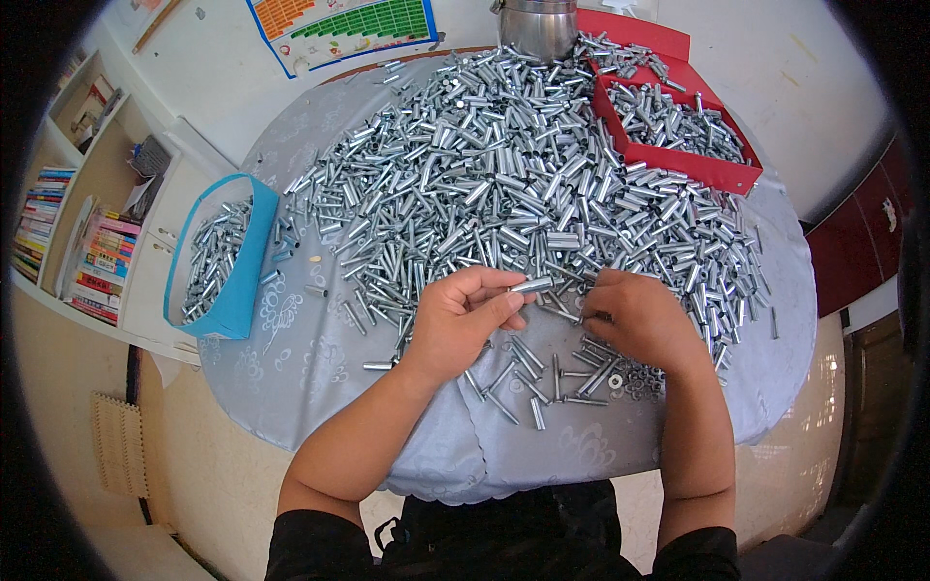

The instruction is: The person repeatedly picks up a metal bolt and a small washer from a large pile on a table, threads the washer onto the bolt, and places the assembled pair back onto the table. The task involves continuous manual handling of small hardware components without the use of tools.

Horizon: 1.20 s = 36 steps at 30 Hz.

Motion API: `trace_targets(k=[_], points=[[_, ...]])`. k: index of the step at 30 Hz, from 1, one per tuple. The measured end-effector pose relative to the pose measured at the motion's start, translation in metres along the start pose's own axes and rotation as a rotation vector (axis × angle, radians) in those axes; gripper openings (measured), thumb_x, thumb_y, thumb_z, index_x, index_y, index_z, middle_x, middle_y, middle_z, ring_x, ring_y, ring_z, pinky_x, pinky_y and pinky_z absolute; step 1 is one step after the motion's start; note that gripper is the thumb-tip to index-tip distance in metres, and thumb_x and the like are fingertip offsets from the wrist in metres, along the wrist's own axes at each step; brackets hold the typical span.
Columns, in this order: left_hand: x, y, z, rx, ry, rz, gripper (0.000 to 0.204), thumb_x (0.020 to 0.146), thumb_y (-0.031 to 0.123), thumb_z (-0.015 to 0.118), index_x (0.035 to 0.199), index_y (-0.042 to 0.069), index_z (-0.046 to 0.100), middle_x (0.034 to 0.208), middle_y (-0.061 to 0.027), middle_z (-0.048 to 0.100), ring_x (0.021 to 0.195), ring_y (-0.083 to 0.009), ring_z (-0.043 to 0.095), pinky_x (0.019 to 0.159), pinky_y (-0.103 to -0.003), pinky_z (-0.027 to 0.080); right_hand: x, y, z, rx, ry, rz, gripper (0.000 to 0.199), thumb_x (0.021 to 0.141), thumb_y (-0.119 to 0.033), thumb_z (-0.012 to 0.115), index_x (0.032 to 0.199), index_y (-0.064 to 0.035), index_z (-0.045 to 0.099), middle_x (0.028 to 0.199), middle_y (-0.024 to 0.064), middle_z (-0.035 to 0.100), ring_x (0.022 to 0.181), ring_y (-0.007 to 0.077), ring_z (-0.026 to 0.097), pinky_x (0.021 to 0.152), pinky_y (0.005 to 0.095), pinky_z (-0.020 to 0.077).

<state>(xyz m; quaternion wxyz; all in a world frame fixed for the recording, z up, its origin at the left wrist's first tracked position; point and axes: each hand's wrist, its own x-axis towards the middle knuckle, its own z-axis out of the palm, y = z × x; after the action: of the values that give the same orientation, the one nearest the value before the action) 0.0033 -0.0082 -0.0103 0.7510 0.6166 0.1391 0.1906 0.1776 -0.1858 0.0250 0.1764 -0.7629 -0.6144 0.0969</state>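
- Our left hand (453, 320) pinches a metal sleeve (532, 285) at the near edge of a pile of metal parts (504, 179);
- our right hand (635, 315) curls just beside, contents we cannot tell;
- we judge it single-piece handling, next needing a steady pinch.

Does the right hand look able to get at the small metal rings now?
Likely yes: nothing visible blocks the right hand from the small metal rings, lying loose close by.
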Motion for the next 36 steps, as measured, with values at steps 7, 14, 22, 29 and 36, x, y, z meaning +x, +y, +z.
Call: trace_targets(k=[7,14,22,29,36], points=[[0.000,0.000,0.001,0.017,0.013,-0.012,0.022,0.090,0.000,0.063,0.112,-0.002,0.064,0.100,-0.0156,0.071,0.081,-0.0155,0.069,0.070,-0.027,0.058,0.005,0.001,-0.001,0.379,0.247,0.163,0.013,0.075,-0.008,0.071,0.087,-0.0040,0.071,0.083,0.0140,0.068,0.073,0.0294,0.066,0.067,0.0354,0.0519],[-0.001,0.001,0.000,-0.003,0.009,-0.011,0.022,0.090,0.000,0.063,0.112,-0.003,0.064,0.099,-0.0152,0.071,0.080,-0.0152,0.068,0.070,-0.026,0.057,0.014,-0.019,0.015,0.960,0.340,0.321,0.009,0.083,-0.001,0.071,0.091,0.0029,0.070,0.084,0.0046,0.070,0.076,0.0090,0.064,0.068,0.0234,0.0507],[-0.001,0.002,0.002,0.004,0.012,-0.014,0.021,0.091,0.000,0.063,0.111,-0.003,0.064,0.099,-0.0150,0.071,0.077,-0.0149,0.068,0.068,-0.025,0.057,0.015,-0.013,0.021,1.087,0.325,0.232,0.011,0.081,0.001,0.074,0.091,0.0014,0.069,0.085,0.0053,0.070,0.077,0.0101,0.065,0.071,0.0235,0.0525],[-0.001,0.002,0.002,-0.018,-0.032,-0.026,0.022,0.091,0.001,0.062,0.113,-0.003,0.063,0.101,-0.0147,0.071,0.080,-0.0154,0.068,0.070,-0.026,0.057,0.015,-0.018,0.018,1.124,0.294,0.253,0.014,0.081,0.000,0.075,0.094,0.0012,0.069,0.085,0.0047,0.070,0.078,0.0094,0.065,0.071,0.0228,0.0521],[-0.003,0.001,0.004,0.063,-0.038,-0.069,0.026,0.091,0.003,0.064,0.117,-0.004,0.063,0.102,-0.0149,0.071,0.081,-0.0156,0.069,0.072,-0.026,0.057,0.014,-0.017,0.015,1.095,0.239,0.269,0.013,0.082,-0.003,0.074,0.094,0.0012,0.069,0.083,0.0036,0.069,0.074,0.0088,0.063,0.068,0.0221,0.0504]])
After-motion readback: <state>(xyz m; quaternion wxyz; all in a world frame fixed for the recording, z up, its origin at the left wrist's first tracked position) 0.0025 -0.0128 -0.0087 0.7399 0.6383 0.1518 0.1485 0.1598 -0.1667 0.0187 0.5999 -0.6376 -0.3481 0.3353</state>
